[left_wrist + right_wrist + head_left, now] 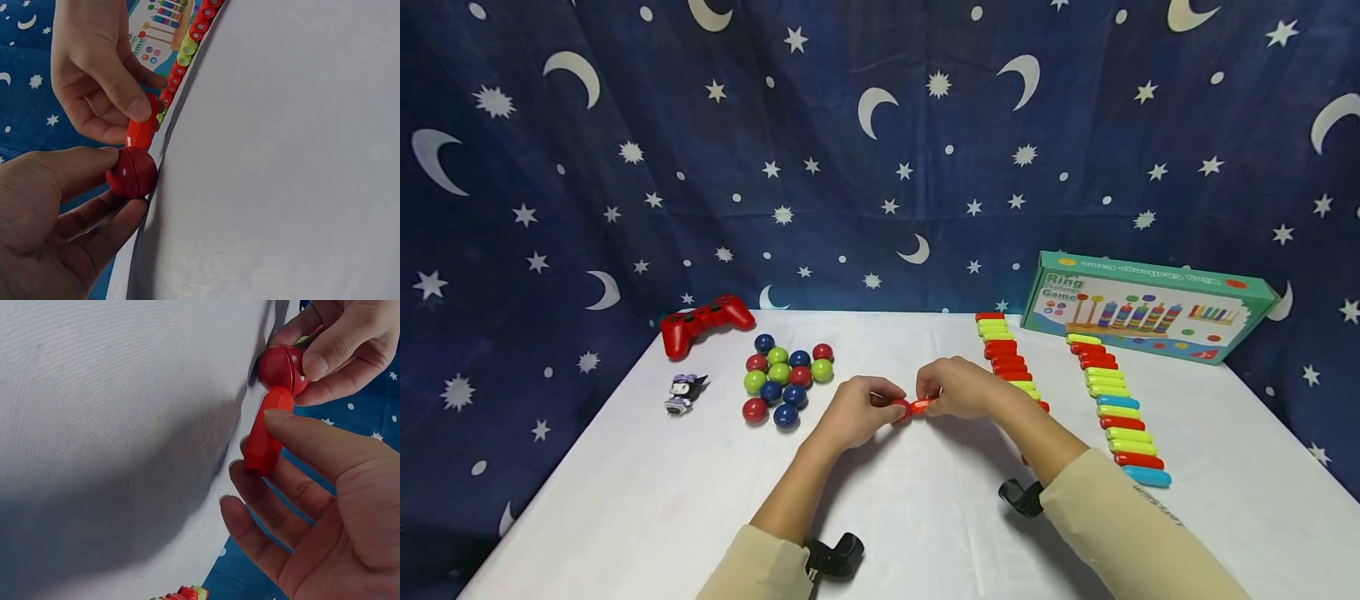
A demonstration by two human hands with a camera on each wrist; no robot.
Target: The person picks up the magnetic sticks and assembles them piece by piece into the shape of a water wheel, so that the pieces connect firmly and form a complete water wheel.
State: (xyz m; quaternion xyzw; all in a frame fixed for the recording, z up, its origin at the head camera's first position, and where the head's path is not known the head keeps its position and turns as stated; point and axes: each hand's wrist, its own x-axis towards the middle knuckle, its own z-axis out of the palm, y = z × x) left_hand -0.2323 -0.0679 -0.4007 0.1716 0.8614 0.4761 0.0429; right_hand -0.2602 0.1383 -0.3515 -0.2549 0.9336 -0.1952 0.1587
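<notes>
Between thumb and fingers my left hand [859, 412] pinches a dark red ball [132, 173] with a seam round its middle. My right hand [961, 388] grips a short bright red plastic stick [267, 434], thumb on one side and fingers on the other. One end of the stick meets the ball, so the two form a line close over the white table. In the right wrist view the stick's other end points back toward the right palm.
Left of the hands lie several red, green and blue balls [786, 417]. Farther left are a red game controller [707, 323] and a small figurine [683, 394]. Two rows of coloured sticks [1126, 423] run along the right, near a green game box [1150, 308] at the back.
</notes>
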